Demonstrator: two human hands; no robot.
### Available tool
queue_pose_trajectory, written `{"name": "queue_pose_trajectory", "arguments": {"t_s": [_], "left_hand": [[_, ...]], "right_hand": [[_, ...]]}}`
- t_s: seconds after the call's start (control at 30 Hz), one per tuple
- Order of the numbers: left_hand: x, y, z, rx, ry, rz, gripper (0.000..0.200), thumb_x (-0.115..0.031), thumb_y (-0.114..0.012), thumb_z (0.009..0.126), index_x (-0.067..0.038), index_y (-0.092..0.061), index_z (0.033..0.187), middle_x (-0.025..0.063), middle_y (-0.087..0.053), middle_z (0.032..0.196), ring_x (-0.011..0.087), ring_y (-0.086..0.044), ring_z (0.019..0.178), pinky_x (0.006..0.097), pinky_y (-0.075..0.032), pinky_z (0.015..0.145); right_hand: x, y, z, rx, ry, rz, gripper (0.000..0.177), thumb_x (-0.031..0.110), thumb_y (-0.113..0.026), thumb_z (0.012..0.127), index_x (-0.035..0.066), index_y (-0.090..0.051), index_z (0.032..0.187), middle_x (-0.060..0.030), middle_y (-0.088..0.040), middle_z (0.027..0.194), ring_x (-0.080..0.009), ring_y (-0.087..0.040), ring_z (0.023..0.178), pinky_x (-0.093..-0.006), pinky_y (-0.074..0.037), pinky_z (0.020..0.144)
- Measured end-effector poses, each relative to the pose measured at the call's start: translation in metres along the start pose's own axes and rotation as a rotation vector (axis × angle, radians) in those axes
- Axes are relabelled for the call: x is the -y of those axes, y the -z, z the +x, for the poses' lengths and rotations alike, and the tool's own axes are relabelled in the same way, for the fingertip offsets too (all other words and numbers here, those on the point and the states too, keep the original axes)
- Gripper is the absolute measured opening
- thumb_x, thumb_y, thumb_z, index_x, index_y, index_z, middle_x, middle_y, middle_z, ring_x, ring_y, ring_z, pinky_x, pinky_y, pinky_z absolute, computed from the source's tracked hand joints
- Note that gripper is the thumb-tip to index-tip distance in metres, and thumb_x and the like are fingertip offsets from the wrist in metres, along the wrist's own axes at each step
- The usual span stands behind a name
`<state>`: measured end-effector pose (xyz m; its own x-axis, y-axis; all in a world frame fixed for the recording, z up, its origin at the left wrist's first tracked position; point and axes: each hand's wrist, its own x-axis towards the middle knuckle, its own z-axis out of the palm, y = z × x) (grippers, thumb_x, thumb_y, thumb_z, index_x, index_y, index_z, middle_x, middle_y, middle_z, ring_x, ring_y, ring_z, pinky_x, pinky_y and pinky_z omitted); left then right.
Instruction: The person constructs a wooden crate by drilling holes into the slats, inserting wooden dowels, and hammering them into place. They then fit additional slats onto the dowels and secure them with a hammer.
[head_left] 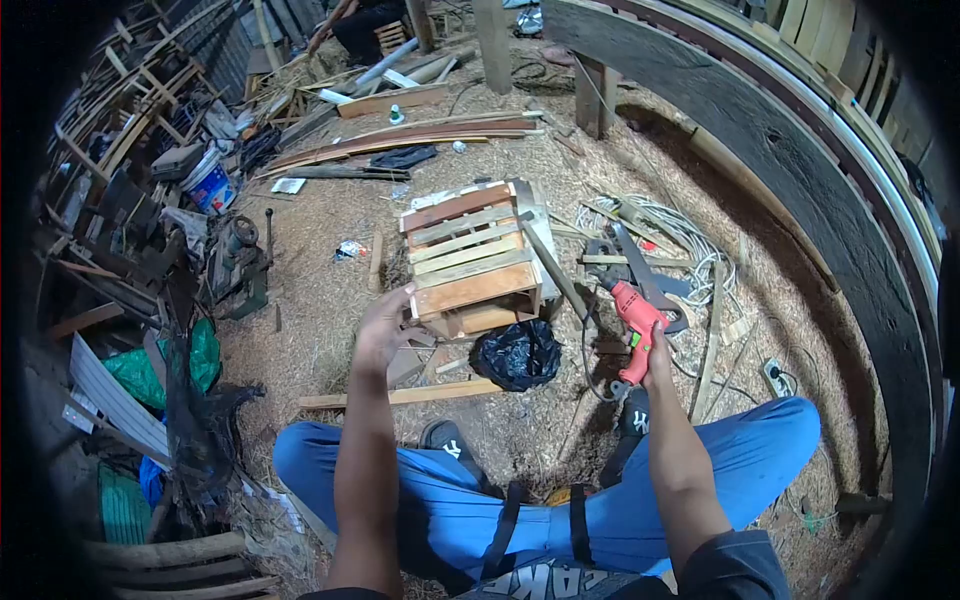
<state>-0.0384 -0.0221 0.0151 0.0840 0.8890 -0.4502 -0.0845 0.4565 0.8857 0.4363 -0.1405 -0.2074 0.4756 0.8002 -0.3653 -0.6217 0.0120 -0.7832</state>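
A slatted wooden crate [470, 245] sits in front of me on the ground, its near end plank facing my knees. My left hand [383, 328] grips the near left corner of it, thumb at the top edge and fingers lower down. In my right hand [655, 362] is a red power drill [635, 310], held by the handle above my right shoe and pointing up and left. Its dark cord loops down beside the handle. Between the crate and my feet lies a black plastic bag [517, 355], partly under the crate's near right corner.
A handsaw [645, 265] and coiled pale cable [690, 235] lie right of the crate. A wooden strip [400, 397] crosses the ground before my feet. An outlet block [778, 378] is at right. Long planks [410, 140] lie behind; a white-blue bucket [208, 185] stands left.
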Motion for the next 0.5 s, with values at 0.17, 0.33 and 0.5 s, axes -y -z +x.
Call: {"name": "queue_pose_trajectory", "arguments": {"t_s": [0.17, 0.33, 0.5], "left_hand": [[0.008, 0.007, 0.011, -0.014, -0.006, -0.046, 0.053, -0.037, -0.073, 0.096, -0.004, -0.059, 0.136, 0.0116, -0.07, 0.125, 0.0254, -0.07, 0.111, 0.0455, -0.058, 0.094], [-0.003, -0.004, -0.003, 0.023, -0.021, -0.063, 0.049, -0.037, -0.069, 0.099, -0.003, -0.061, 0.133, 0.0133, -0.071, 0.123, 0.0239, -0.071, 0.109, 0.0412, -0.06, 0.091], [0.008, 0.01, 0.013, -0.005, -0.002, -0.023, 0.044, -0.036, -0.065, 0.101, -0.002, -0.062, 0.13, 0.0124, -0.072, 0.12, 0.0226, -0.072, 0.104, 0.0378, -0.061, 0.087]], "right_hand": [[-0.02, 0.019, 0.002, 0.044, -0.108, -0.009, 0.059, 0.057, -0.049, 0.106, 0.007, -0.054, 0.137, -0.0094, -0.072, 0.106, -0.0234, -0.072, 0.078, -0.0339, -0.057, 0.063], [-0.03, 0.027, 0.007, 0.044, -0.176, -0.018, 0.058, 0.06, -0.049, 0.105, 0.01, -0.055, 0.133, -0.0076, -0.072, 0.101, -0.0204, -0.071, 0.076, -0.0337, -0.056, 0.062], [-0.046, 0.03, 0.011, 0.02, -0.169, -0.007, 0.063, 0.066, -0.049, 0.102, 0.009, -0.063, 0.124, -0.0063, -0.073, 0.095, -0.0183, -0.068, 0.077, -0.0336, -0.056, 0.07]]}}
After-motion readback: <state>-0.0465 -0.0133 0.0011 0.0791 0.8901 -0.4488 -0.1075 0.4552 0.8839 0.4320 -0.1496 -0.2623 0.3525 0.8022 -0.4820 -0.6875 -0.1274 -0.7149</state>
